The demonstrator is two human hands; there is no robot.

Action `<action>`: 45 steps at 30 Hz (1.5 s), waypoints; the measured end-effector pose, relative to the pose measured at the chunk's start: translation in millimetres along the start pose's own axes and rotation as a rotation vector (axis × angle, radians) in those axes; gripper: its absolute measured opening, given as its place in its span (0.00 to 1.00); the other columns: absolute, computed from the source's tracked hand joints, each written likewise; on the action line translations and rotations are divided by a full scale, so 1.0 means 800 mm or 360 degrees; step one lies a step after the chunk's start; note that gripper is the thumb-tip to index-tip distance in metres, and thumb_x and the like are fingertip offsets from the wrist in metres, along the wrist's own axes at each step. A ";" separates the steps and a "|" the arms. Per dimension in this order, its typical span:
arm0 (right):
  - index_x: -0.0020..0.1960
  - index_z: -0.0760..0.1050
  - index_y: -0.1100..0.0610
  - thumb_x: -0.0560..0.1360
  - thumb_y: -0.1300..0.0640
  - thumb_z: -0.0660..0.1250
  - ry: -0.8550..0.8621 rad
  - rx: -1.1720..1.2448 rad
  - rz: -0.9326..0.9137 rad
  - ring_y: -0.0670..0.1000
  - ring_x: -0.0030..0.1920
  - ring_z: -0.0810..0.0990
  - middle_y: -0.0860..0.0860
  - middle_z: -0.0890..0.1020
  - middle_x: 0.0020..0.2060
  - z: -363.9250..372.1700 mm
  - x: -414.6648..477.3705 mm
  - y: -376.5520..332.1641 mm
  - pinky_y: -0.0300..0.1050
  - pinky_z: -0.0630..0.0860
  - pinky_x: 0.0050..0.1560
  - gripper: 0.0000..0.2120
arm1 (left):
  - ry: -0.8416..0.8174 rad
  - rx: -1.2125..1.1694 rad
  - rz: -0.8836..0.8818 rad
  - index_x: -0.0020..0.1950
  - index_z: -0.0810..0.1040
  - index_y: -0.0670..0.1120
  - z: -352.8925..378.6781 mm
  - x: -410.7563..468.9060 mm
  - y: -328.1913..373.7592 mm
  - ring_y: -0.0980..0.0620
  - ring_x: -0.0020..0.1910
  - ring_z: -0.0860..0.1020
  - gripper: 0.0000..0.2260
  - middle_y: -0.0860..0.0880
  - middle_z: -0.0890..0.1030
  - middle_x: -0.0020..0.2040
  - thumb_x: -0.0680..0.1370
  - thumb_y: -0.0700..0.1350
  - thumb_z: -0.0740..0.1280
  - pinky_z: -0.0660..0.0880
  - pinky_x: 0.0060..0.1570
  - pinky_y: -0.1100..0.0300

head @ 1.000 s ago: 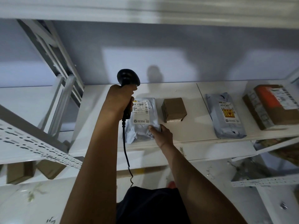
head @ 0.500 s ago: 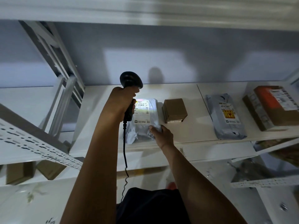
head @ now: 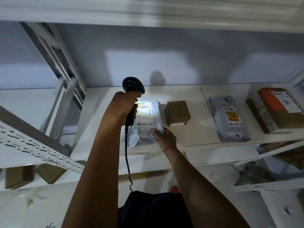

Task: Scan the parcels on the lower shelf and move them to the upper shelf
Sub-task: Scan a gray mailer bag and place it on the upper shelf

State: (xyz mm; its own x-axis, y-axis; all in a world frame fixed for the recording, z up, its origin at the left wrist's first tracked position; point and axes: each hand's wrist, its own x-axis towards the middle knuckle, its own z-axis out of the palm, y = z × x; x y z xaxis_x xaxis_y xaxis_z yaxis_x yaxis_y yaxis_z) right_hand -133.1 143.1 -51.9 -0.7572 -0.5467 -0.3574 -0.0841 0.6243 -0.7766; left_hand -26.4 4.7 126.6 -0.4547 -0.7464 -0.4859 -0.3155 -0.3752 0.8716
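2 arms reach forward: left grip point(head: 125, 106) curled round the scanner point(head: 132, 83), right grip point(head: 164, 137) pinching the grey mailer point(head: 142, 137).

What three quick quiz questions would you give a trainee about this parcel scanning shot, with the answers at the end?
1. How many parcels lie in view on the shelf where the hands work?
2. True or false: the left hand grips the scanner.
3. The right hand: A hangs idle; B pinches the near corner of the lit grey parcel; C rests flat on the shelf.

Key: 1 four; 2 true; 3 B.
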 end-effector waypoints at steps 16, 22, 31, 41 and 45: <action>0.57 0.82 0.52 0.72 0.34 0.67 -0.0022 0.0009 -0.0040 0.51 0.45 0.77 0.54 0.86 0.50 -0.004 -0.002 -0.002 0.44 0.71 0.54 0.25 | 0.0005 0.0060 -0.0044 0.48 0.76 0.41 -0.001 -0.001 -0.001 0.50 0.26 0.72 0.09 0.44 0.76 0.34 0.78 0.46 0.71 0.70 0.28 0.62; 0.55 0.81 0.52 0.70 0.32 0.64 -0.0014 -0.0013 -0.0036 0.52 0.46 0.79 0.50 0.84 0.45 -0.003 0.000 -0.001 0.51 0.73 0.62 0.26 | -0.0021 0.0078 -0.0063 0.50 0.77 0.40 0.001 -0.001 -0.002 0.51 0.25 0.73 0.10 0.45 0.77 0.32 0.77 0.47 0.71 0.71 0.27 0.64; 0.58 0.81 0.53 0.77 0.37 0.67 -0.0041 -0.0072 -0.0045 0.52 0.46 0.78 0.54 0.86 0.51 -0.006 0.000 -0.002 0.47 0.73 0.59 0.21 | -0.0055 0.0088 -0.0046 0.49 0.77 0.41 0.002 -0.003 -0.001 0.51 0.27 0.72 0.09 0.45 0.76 0.33 0.78 0.46 0.70 0.71 0.28 0.63; 0.58 0.81 0.53 0.75 0.35 0.66 -0.0058 -0.0087 -0.0035 0.56 0.52 0.82 0.54 0.86 0.51 -0.007 -0.004 -0.006 0.45 0.72 0.55 0.23 | -0.0077 0.0037 -0.0088 0.52 0.77 0.41 0.003 0.002 -0.005 0.51 0.28 0.72 0.10 0.45 0.76 0.34 0.78 0.47 0.70 0.72 0.29 0.62; 0.59 0.81 0.52 0.73 0.34 0.64 -0.0052 -0.0056 -0.0054 0.55 0.52 0.82 0.53 0.86 0.51 -0.007 -0.003 -0.004 0.45 0.72 0.56 0.26 | -0.0075 0.0009 -0.0116 0.52 0.77 0.40 0.005 0.007 -0.010 0.51 0.27 0.72 0.11 0.45 0.76 0.34 0.78 0.47 0.70 0.71 0.28 0.63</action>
State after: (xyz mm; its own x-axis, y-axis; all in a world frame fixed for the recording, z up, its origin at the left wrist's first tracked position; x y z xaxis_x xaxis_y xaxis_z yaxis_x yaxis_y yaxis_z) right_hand -134.5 145.3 -45.7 -0.7320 -0.5854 -0.3486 -0.1324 0.6242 -0.7700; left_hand -29.6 5.7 117.1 -0.4691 -0.6903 -0.5508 -0.3539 -0.4245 0.8334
